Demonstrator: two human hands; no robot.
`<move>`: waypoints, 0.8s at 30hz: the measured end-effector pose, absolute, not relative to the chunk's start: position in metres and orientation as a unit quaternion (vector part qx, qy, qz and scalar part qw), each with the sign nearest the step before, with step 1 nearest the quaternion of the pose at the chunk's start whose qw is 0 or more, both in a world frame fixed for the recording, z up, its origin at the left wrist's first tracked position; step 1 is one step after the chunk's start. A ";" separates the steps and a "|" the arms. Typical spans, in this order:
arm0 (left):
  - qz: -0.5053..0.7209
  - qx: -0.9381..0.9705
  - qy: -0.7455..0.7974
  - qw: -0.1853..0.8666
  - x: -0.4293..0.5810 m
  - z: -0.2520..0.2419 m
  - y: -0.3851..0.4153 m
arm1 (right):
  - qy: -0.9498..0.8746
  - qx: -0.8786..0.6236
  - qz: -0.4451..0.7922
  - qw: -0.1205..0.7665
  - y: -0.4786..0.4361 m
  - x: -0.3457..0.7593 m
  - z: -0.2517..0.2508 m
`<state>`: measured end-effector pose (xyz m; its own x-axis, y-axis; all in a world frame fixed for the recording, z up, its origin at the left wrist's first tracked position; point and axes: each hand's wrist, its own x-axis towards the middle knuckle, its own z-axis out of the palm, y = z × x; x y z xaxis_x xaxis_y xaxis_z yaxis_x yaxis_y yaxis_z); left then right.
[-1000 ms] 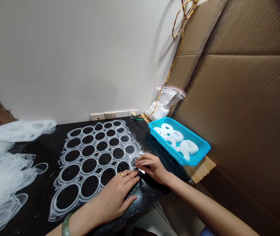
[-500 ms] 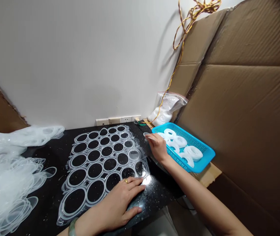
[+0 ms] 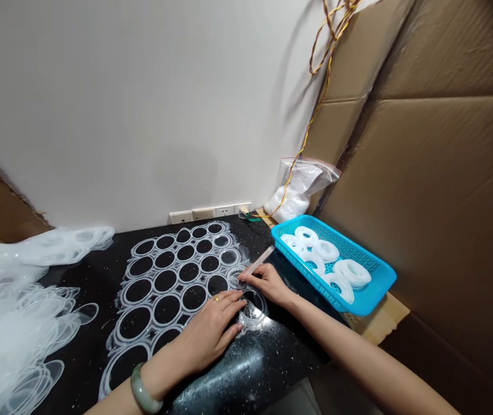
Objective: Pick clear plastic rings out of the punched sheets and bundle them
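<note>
A translucent sheet of joined rings point(image 3: 167, 280) lies on the black speckled tabletop. My left hand point(image 3: 211, 325), with a ring on one finger and a green bangle point(image 3: 143, 391) at the wrist, rests on the sheet's near right part, fingers stretched out and holding nothing. Close by, my right hand point(image 3: 270, 283) pinches a thin, flat, pale strip point(image 3: 260, 260), which slants up and right from the fingertips. Those fingertips are over the sheet's right edge, just beyond my left fingers. Whether they also grip a ring there, I cannot tell.
A blue plastic basket point(image 3: 365, 302) with several white rings point(image 3: 352, 273) stands at the right. Heaps of translucent ring sheets point(image 3: 8, 328) cover the left. Behind are wall sockets point(image 3: 203, 214), a clear bag point(image 3: 302, 184) and a yellow-brown twisted cord point(image 3: 307, 135). Cardboard point(image 3: 445, 173) walls the right side.
My right hand has moved left and nearer, from beside the basket to the sheet's right edge. My left hand has shifted slightly away from me and left. The view has tilted a little.
</note>
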<state>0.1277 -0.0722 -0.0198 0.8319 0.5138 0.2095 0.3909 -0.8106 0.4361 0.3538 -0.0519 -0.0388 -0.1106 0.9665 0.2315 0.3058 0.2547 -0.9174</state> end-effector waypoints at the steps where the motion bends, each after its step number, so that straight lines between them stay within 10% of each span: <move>1: 0.156 0.938 0.244 0.187 0.128 -0.021 -0.072 | -0.657 -0.484 0.359 0.454 -0.052 0.353 -0.038; 24: 0.139 0.941 0.240 0.192 0.126 -0.023 -0.074 | -0.743 -0.460 0.229 0.428 -0.059 0.349 -0.029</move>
